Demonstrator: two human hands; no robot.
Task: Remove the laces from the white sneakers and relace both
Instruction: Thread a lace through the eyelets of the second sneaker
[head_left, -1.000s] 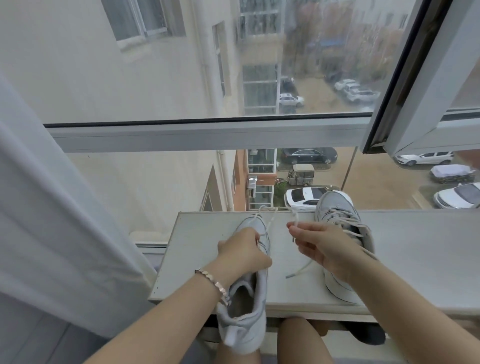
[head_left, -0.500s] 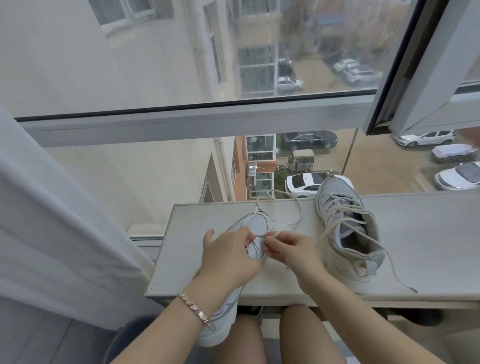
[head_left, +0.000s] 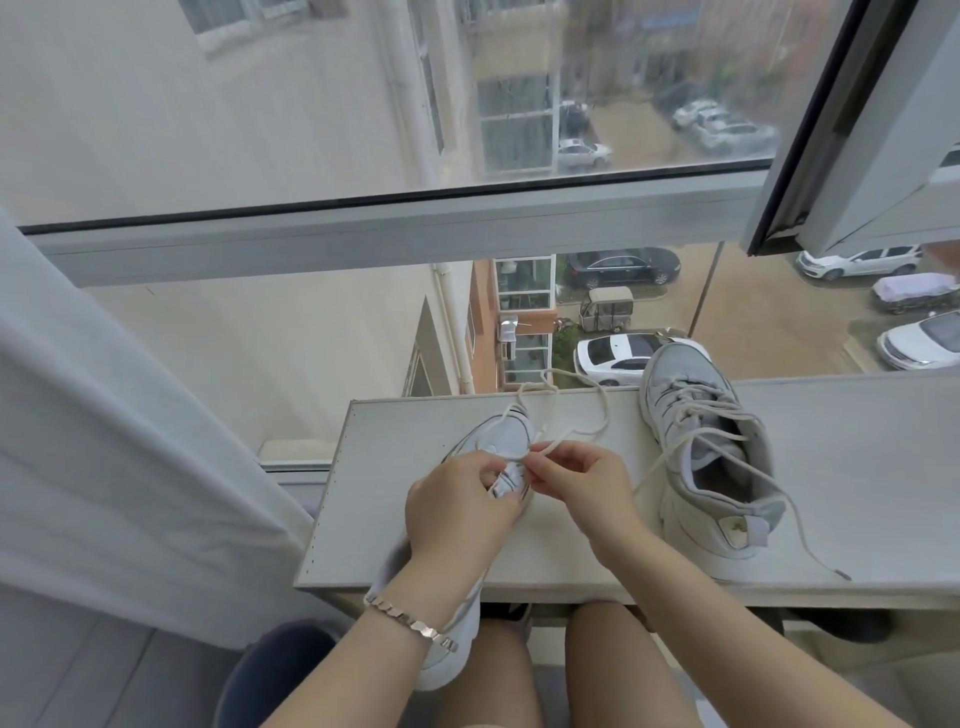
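we are working on the near sneaker (head_left: 501, 441), which lies toe toward the glass with its heel hanging off the front edge of the surface (head_left: 395, 493) over our lap. our left hand (head_left: 460, 512) is curled round the throat of the shoe and pins the tongue area. our right hand (head_left: 589, 486) pinches the lace (head_left: 607, 415) close to its tip, right at the low eyelets. the rest of the lace loops loose past the toe. whether the tip is going in or coming out we cannot tell, though we judge it a threading pass low on the shoe. to do it well we should grip short behind the tip, so it stays stiff, and spread the eyelet flap with the left thumb. then we draw the slack through evenly, with no twist, and watch that the loop does not snag on the toe. of the room, a large window takes up most of the view, its frame bar (head_left: 363, 228) crossing above. beyond it are wet buildings and parked cars well below. a pale curtain (head_left: 104, 426) hangs at the left. the surface is a white board set against the glass. the second sneaker (head_left: 696, 415) stands upright on it at the right, well apart from our hands. it is loosely laced, and one loose lace end (head_left: 810, 540) trails toward the front edge. a metal bracelet (head_left: 410, 621) sits on the left wrist.
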